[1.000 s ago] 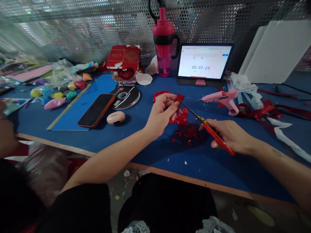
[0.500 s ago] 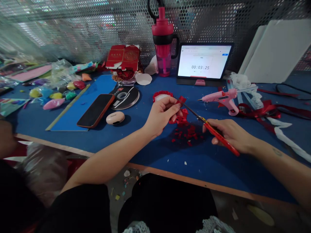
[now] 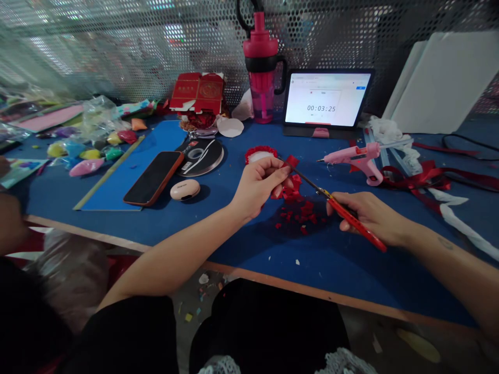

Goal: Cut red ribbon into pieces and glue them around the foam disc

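Observation:
My left hand [image 3: 262, 183] pinches a small piece of red ribbon [image 3: 292, 160] between thumb and fingers. In my right hand [image 3: 364, 212] are red-handled scissors [image 3: 356, 226], their blades pointing up and left, with the tips at the ribbon piece. Under and beside my left fingers lie more red ribbon pieces [image 3: 293, 190], and small red scraps [image 3: 304, 214] are scattered on the blue table just below. Behind my left hand is a round white item with a ruffled red edge [image 3: 260, 154].
A pink glue gun [image 3: 360, 158] lies right of centre, near red ribbon [image 3: 429, 175]. Behind stand a tablet [image 3: 326, 98] and a pink bottle [image 3: 262, 72]. A phone [image 3: 154, 178], an oval case [image 3: 185, 189] and a disc [image 3: 200, 157] lie left. Another person's arm [image 3: 10, 218] shows far left.
My right hand and the scissors have shifted very slightly to the right. My left hand keeps its place and its pinch. At the far left edge, the other person's hand shows slightly more.

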### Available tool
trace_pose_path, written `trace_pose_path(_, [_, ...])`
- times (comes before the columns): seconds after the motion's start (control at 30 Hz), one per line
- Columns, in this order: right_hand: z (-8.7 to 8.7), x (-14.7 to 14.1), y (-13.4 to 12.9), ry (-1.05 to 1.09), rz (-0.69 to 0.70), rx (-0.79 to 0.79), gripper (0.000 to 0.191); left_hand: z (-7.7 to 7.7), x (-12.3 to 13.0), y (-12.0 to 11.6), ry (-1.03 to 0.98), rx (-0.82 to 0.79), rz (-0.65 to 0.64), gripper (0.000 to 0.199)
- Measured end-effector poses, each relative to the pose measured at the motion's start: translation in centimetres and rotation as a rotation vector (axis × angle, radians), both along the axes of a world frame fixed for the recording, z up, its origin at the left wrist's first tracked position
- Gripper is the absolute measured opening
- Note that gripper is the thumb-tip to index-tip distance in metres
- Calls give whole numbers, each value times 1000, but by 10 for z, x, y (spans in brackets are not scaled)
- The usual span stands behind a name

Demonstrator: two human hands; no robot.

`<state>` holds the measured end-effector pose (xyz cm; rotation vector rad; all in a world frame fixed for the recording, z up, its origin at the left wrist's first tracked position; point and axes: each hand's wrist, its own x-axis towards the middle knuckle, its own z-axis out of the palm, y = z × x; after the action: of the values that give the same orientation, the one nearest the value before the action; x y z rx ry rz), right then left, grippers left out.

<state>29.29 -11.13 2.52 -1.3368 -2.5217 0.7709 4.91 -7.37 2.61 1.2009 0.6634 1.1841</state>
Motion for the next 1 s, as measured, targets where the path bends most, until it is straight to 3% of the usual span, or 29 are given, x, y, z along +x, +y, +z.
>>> trace_pose_path(0.4, [3, 1, 2, 16, -18, -47, 38, 2, 0, 1, 56, 2, -34, 12])
trace_pose_path(0.73, [8, -3, 1, 26, -4, 5, 46, 0, -2, 3, 51, -3, -67, 16])
trace_pose_path(1.0, [6, -3, 0, 61, -8, -50, 44, 0, -2, 4, 68, -12, -61, 16])
